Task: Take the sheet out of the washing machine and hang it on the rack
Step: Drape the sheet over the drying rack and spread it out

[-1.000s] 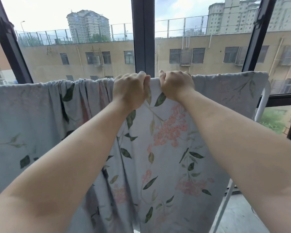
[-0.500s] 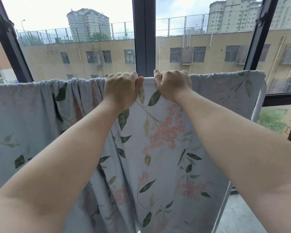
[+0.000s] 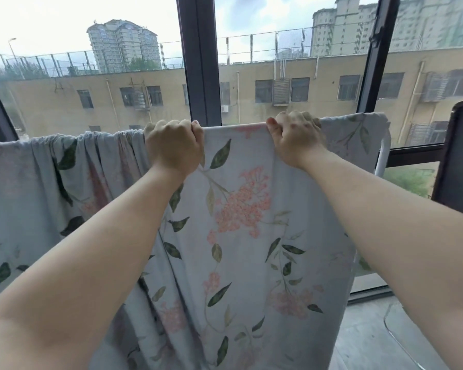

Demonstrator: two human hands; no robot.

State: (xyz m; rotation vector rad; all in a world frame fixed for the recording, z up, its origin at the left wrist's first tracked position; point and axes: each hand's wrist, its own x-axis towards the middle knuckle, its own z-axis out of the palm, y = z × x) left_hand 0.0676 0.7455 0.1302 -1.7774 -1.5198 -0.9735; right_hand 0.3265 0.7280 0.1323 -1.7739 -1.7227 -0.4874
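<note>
Soft, overcast daylight comes in through the window [image 3: 292, 84] and lights the scene brightly and evenly from the front. The sky [image 3: 51, 17] is blown out to near white at upper left. Shadows are faint, deepest under the forearms [image 3: 104, 263]. Wide-angle distortion tilts the window frames [image 3: 373, 62] toward the edges, and the distant towers [image 3: 123, 44] look hazy.

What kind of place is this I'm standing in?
Probably an enclosed balcony or window-side laundry spot in an upper-floor flat: a floral sheet hangs over a white drying rack, beside tall dark-framed windows that look out about level with the roof of a neighbouring building.
</note>
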